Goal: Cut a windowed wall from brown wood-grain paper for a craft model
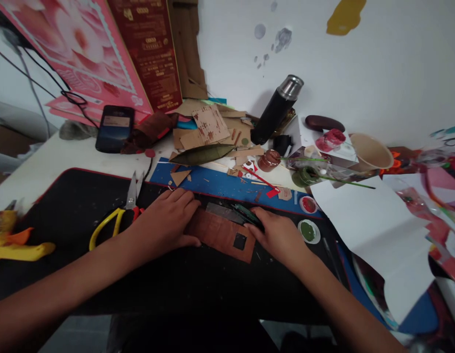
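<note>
So the brown strip (222, 233) is lying flat around the middle of the black mat (139, 289), slightly tilted, with a dark square opening near its right end. The left hand (173, 219) is on its left end, palm down, fingers bent close together over the far side and thumb stuck out along the near side; can't tell if it's actually pinching or just pressing. The right hand (275, 229) comes in from the near right, thumb and fingers closed around a dark green tool (246, 214), just past the strip's far edge, next to a clear strip (223, 213). Paint-wise there are 2 shallow lids on the right, a red-filled lid (308, 205) and a green-filled lid (308, 231). Farther back sit a brown paint jar (269, 161) and a green paint jar (304, 176), plus a beige bowl (374, 151) whose inside I can't make out. Scissors (131, 198) lie left, partly hidden by the left arm. Cardboard scraps (211, 125), a green leaf-shaped piece (203, 154) and a black flask (273, 115) crowd the far side, and white paper (374, 235) bulges up on the right.
</note>
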A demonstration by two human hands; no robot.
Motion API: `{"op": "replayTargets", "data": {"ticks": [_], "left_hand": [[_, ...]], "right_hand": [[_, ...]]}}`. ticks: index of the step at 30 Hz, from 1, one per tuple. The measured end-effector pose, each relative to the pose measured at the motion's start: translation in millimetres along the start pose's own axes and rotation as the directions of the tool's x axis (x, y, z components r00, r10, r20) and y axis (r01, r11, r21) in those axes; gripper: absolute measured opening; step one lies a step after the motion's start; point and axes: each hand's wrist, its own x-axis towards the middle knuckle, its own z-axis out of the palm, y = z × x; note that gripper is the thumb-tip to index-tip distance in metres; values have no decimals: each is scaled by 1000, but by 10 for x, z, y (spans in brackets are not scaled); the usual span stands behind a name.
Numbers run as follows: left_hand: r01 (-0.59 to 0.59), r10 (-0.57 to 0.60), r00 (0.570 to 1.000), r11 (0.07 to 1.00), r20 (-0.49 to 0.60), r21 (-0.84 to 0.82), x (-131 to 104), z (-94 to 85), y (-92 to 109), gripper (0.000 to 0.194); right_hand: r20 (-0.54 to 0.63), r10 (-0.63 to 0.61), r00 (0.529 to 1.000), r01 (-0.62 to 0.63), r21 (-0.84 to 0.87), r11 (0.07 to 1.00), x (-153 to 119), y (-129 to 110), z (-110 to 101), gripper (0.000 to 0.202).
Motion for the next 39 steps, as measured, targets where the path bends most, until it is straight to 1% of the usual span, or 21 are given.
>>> {"op": "replayTargets", "data": {"ticks": [5,9,12,15,18,21,23,25,29,31,34,35,36,39], "left_hand": [[28,-32,998,997,-59,-65,-68,117,-3,75],[42,-53,995,991,-87,-130,-110,183,-16,73],[45,-58,993,991,-102,-128,-127,214,-20,75],[47,-62,992,990,-112,-131,-131,240,-19,77],[48,-67,990,988,-123,-149,-119,259,-5,80],[56,-80,987,984,-138,-169,-85,266,24,81],[59,-85,985,984,-148,-169,-52,267,48,81],[59,-87,983,984,-161,-168,-18,275,70,81],[69,-102,979,980,-174,-185,12,319,81,85],[60,-99,978,977,-186,-202,-8,343,61,93],[37,-95,975,960,-199,-277,-84,353,15,105],[39,-107,973,950,-206,-310,-116,347,4,104],[48,-130,967,938,-220,-344,-149,336,-1,98],[92,-229,931,900,-284,-426,-229,284,31,67]], "right_hand": [[35,0,999,2,-39,999,45,5,-42,29],[19,16,1000,-15,-21,1000,55,31,-37,30],[-4,18,1000,-18,-12,1000,52,47,-44,30],[-29,-3,1000,2,-26,1000,47,61,-75,25],[-50,-12,999,10,-51,999,41,88,-133,21],[-68,31,997,-38,-92,995,34,124,-218,22],[-75,61,995,-67,-90,994,29,136,-280,23],[-69,66,995,-70,-66,995,24,123,-335,21],[-41,4,999,-5,-19,1000,7,18,-391,17],[-6,-48,999,48,8,999,-2,-51,-391,15],[70,-102,992,100,29,995,4,-131,-364,10],[87,-109,990,108,26,994,14,-148,-349,9],[96,-114,989,112,18,994,30,-160,-332,9],[85,-117,989,120,-29,992,91,-175,-272,14]]}}
